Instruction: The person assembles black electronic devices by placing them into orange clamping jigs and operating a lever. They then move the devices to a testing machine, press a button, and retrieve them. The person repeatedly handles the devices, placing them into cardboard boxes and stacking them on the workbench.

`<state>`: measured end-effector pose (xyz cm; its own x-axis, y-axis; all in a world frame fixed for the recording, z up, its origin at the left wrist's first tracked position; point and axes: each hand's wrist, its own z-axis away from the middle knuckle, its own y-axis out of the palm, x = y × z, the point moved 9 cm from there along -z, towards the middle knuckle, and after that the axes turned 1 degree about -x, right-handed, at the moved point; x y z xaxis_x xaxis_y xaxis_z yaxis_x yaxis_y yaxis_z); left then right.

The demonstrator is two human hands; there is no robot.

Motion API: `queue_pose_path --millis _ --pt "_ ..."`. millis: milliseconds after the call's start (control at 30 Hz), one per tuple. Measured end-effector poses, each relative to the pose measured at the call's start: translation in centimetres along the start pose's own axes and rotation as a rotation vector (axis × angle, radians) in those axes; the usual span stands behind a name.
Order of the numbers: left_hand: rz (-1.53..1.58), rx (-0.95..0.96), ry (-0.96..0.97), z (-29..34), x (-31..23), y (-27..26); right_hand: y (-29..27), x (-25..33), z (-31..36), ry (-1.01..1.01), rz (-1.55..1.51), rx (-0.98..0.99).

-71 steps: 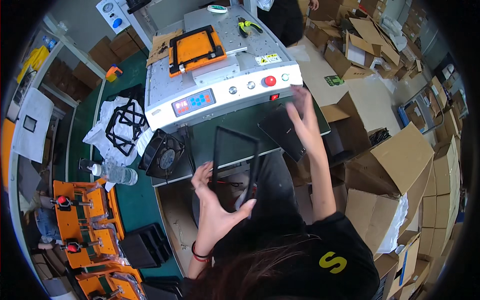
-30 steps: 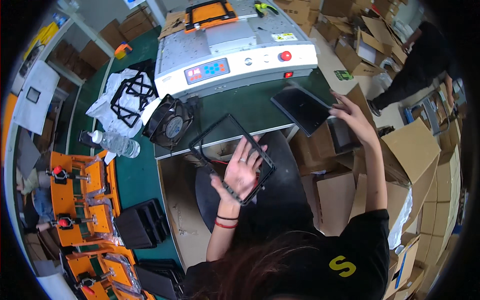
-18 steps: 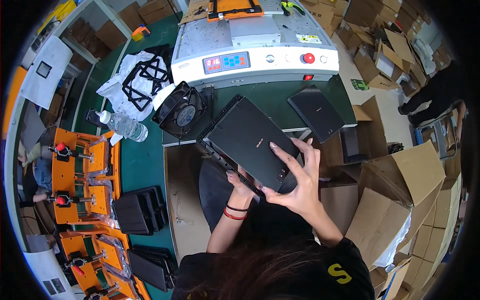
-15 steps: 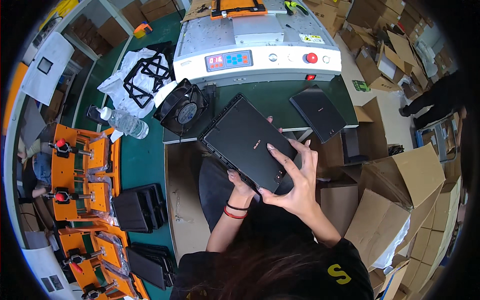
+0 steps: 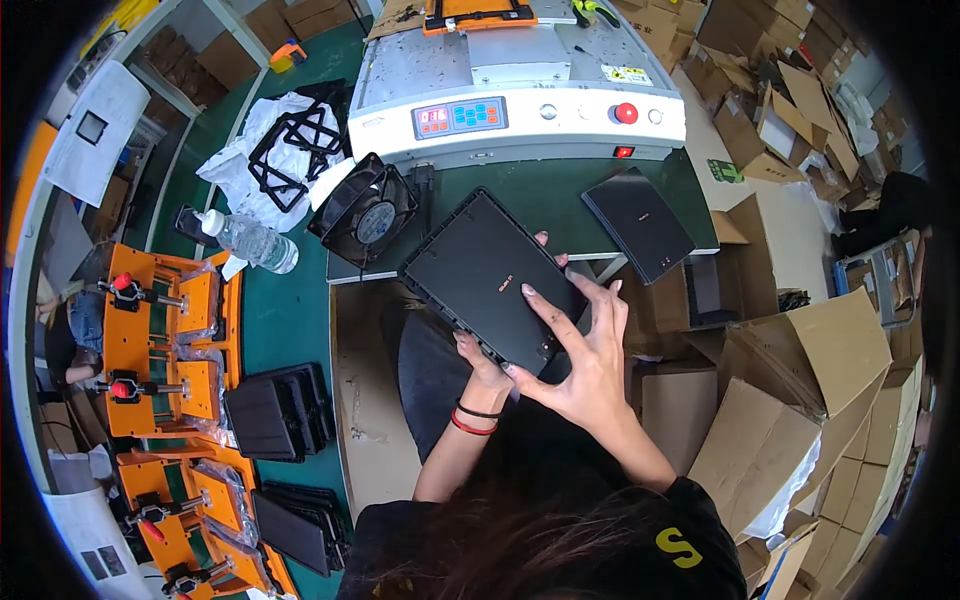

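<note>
Tilted over my lap is a black rectangular plastic cover [image 5: 470, 275] with a ridged rim and a small coppery mark on its face. My left hand [image 5: 482, 368] supports it from beneath, thumb at the near left edge and fingertips showing past the far right edge. Across the face lies the index finger of my right hand [image 5: 590, 365], its thumb on the near corner and its other fingers by the right edge. A similar black cover [image 5: 638, 225] rests on the green bench to the right. Left of the held cover stands a black fan [image 5: 372, 218].
Behind the bench edge stands a white machine [image 5: 520, 128] with a keypad and red button. A water bottle [image 5: 250, 242], orange clamp fixtures [image 5: 140, 340] and stacked black covers [image 5: 275, 415] occupy the left table. Open cardboard boxes [image 5: 800, 350] crowd the right.
My right hand has shifted slightly left over the cover, its index fingertip sliding toward the coppery mark. The cover stays in nearly the same place.
</note>
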<state>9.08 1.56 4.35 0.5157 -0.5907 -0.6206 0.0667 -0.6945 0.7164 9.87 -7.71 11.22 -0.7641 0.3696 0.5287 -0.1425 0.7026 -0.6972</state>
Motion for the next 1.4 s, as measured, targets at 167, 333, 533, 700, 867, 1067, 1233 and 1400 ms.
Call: queue_pose_path --millis 167,333,533,700,867,1067,1233,1400 --pt "-0.053 -0.085 -0.035 0.7 0.6 -0.2 0.4 0.1 -0.3 -0.082 0.025 0.054" --pt "0.111 -0.02 -0.144 1.1 1.8 1.1 0.5 0.0 -0.4 -0.13 0.011 0.118" --pt "0.087 -0.017 -0.112 0.1 1.7 1.7 0.5 -1.0 -1.2 -0.157 -0.083 0.124" --pt "-0.018 -0.05 -0.114 -0.9 0.5 1.1 0.5 -1.3 -2.4 -0.208 -0.167 0.138" --pt "-0.182 -0.251 0.068 0.7 -5.8 -0.2 4.1 3.4 -5.2 -0.381 -0.321 0.386" --pt "0.092 -0.592 0.687 13.8 -19.5 -2.7 5.5 9.5 -5.5 -0.322 -0.764 0.508" --pt "-0.178 -0.718 0.89 25.1 -24.9 0.6 11.3 23.5 7.9 -0.342 -1.333 1.16" --pt "-0.321 -0.817 0.909 34.2 -29.1 0.3 14.4 29.8 13.9 -0.033 -1.492 1.503"
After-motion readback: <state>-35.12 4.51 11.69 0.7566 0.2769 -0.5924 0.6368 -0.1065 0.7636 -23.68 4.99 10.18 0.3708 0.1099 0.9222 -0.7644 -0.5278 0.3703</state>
